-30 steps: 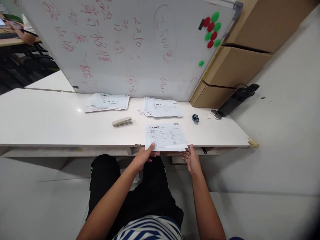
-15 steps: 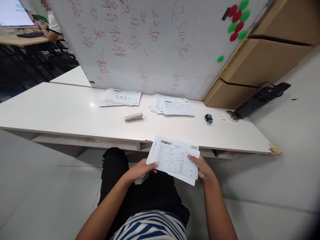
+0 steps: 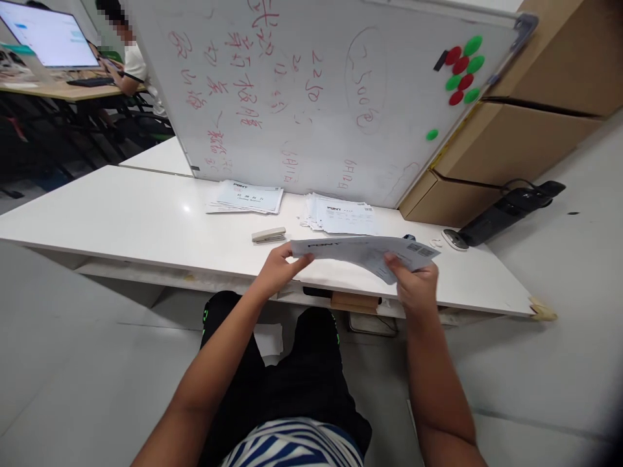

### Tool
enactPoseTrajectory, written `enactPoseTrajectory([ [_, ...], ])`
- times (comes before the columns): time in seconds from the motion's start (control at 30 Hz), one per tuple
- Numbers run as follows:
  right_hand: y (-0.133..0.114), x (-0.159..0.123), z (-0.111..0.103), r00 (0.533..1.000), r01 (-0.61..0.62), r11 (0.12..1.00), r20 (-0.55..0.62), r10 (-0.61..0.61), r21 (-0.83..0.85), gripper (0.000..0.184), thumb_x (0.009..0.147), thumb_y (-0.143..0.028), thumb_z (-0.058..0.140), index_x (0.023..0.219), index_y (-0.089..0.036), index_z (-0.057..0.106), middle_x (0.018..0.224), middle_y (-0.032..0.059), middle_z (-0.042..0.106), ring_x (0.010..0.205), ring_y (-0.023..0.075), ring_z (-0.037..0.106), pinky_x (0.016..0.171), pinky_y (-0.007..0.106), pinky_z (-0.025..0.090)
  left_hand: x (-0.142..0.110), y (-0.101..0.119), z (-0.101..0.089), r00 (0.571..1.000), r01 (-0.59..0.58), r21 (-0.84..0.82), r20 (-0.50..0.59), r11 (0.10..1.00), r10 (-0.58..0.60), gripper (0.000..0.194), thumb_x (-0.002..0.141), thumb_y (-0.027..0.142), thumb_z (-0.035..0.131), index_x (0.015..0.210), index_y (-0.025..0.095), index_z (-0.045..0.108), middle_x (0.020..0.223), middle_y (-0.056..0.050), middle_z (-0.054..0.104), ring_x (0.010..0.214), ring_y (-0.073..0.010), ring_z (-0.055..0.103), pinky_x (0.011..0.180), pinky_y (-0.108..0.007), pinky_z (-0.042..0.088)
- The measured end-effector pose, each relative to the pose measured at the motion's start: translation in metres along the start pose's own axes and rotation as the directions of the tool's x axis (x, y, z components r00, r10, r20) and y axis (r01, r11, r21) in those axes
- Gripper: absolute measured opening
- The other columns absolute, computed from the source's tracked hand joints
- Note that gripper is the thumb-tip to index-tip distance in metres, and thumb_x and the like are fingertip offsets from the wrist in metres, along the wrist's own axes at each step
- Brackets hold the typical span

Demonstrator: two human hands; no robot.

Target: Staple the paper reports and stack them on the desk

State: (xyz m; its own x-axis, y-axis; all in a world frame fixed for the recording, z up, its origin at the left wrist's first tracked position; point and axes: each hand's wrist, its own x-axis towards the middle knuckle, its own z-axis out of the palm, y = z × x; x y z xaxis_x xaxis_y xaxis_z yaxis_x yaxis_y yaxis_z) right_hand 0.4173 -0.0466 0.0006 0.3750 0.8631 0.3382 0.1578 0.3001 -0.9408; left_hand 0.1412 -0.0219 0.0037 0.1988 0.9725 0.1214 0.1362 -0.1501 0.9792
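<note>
Printed paper sheets are held up between both hands above the desk's front edge, tilted and bowed in the middle. My left hand is closed on their left end, thumb on the near side. My right hand grips them near the right end, below the printed square codes. Behind the sheets lies a pile of printed papers. A second paper pile lies further left. The beige stapler rests on the desk just beyond my left hand. A small dark blue object is mostly hidden behind the sheets.
A whiteboard with red writing and magnets stands along the back of the white desk. Cardboard boxes, a black bottle and a computer mouse are at right. Another person sits far left near a monitor.
Both hands have raised the sheets from above my lap to over the desk edge. The sheets have gone from nearly flat toward me to tilted and bowed. The view has shifted slightly.
</note>
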Motion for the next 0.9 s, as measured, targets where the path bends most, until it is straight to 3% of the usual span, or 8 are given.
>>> enactPoseTrajectory([
  [0.07, 0.006, 0.01, 0.018, 0.992, -0.016, 1.0, 0.124, 0.016, 0.004, 0.044, 0.066, -0.039, 0.079, 0.103, -0.019, 0.068, 0.102, 0.0073, 0.073, 0.097, 0.0271, 0.067, 0.089, 0.044, 0.052, 0.013, -0.007, -0.006, 0.999, 0.009, 0.075, -0.043, 0.997, -0.006, 0.041, 0.076, 0.047, 0.068, 0.105, 0.018, 0.069, 0.108, -0.007, 0.071, 0.103, -0.0278, 0.064, 0.091, -0.041, 0.05],
  [0.17, 0.03, 0.018, 0.042, 0.946, -0.179, 0.984, 0.276, 0.171, 0.005, 0.048, 0.062, -0.041, 0.081, 0.103, -0.019, 0.069, 0.106, 0.0077, 0.072, 0.1, 0.0267, 0.066, 0.092, 0.045, 0.051, 0.024, -0.023, -0.015, 0.999, 0.053, 0.125, -0.02, 0.991, -0.051, 0.044, 0.076, 0.047, 0.068, 0.108, 0.017, 0.068, 0.111, -0.009, 0.07, 0.103, -0.0286, 0.064, 0.09, -0.043, 0.051],
  [0.3, 0.056, 0.021, 0.057, 0.916, -0.303, 0.936, 0.325, 0.234, 0.181, 0.043, 0.061, -0.038, 0.083, 0.098, -0.021, 0.07, 0.106, 0.0051, 0.073, 0.102, 0.0246, 0.065, 0.096, 0.045, 0.048, 0.025, -0.033, -0.025, 0.998, 0.046, 0.055, 0.028, 0.997, -0.048, 0.044, 0.077, 0.048, 0.066, 0.109, 0.018, 0.069, 0.116, -0.009, 0.069, 0.109, -0.0277, 0.062, 0.096, -0.044, 0.049],
  [0.47, 0.058, 0.017, 0.062, 0.879, -0.404, 0.873, 0.38, 0.288, 0.272, 0.04, 0.058, -0.036, 0.084, 0.093, -0.02, 0.072, 0.101, 0.0054, 0.074, 0.101, 0.0273, 0.066, 0.093, 0.047, 0.05, 0.023, -0.039, -0.026, 0.994, 0.104, -0.106, 0.056, 0.989, -0.099, 0.049, 0.073, 0.049, 0.071, 0.109, 0.016, 0.07, 0.118, -0.01, 0.068, 0.112, -0.0294, 0.061, 0.099, -0.046, 0.047],
  [0.7, 0.054, 0.016, 0.057, 0.876, -0.384, 0.896, 0.395, 0.277, 0.224, 0.04, 0.058, -0.037, 0.084, 0.093, -0.019, 0.074, 0.1, 0.0056, 0.074, 0.101, 0.0277, 0.066, 0.098, 0.049, 0.046, 0.02, -0.046, -0.017, 0.991, 0.123, -0.288, 0.077, 0.95, -0.105, 0.06, 0.075, 0.049, 0.069, 0.121, 0.012, 0.06, 0.125, -0.015, 0.063, 0.113, -0.0302, 0.06, 0.095, -0.044, 0.049],
  [0.8, 0.048, 0.019, 0.055, 0.902, -0.296, 0.937, 0.378, 0.209, 0.187, 0.039, 0.062, -0.036, 0.082, 0.095, -0.02, 0.073, 0.105, 0.0049, 0.073, 0.104, 0.0279, 0.065, 0.099, 0.049, 0.046, 0.019, -0.035, -0.015, 0.997, 0.06, -0.163, 0.064, 0.985, -0.05, 0.053, 0.081, 0.049, 0.063, 0.121, 0.015, 0.061, 0.127, -0.012, 0.063, 0.117, -0.0289, 0.058, 0.098, -0.042, 0.046],
  [0.9, 0.048, 0.016, 0.058, 0.924, -0.224, 0.964, 0.347, 0.162, 0.145, 0.042, 0.066, -0.04, 0.079, 0.103, -0.021, 0.071, 0.11, 0.0057, 0.071, 0.107, 0.0292, 0.063, 0.097, 0.048, 0.047, 0.02, -0.03, -0.009, 1.0, -0.016, 0.077, 0.013, 0.997, 0.015, 0.045, 0.087, 0.05, 0.053, 0.117, 0.019, 0.064, 0.121, -0.008, 0.066, 0.116, -0.029, 0.057, 0.1, -0.043, 0.044],
])
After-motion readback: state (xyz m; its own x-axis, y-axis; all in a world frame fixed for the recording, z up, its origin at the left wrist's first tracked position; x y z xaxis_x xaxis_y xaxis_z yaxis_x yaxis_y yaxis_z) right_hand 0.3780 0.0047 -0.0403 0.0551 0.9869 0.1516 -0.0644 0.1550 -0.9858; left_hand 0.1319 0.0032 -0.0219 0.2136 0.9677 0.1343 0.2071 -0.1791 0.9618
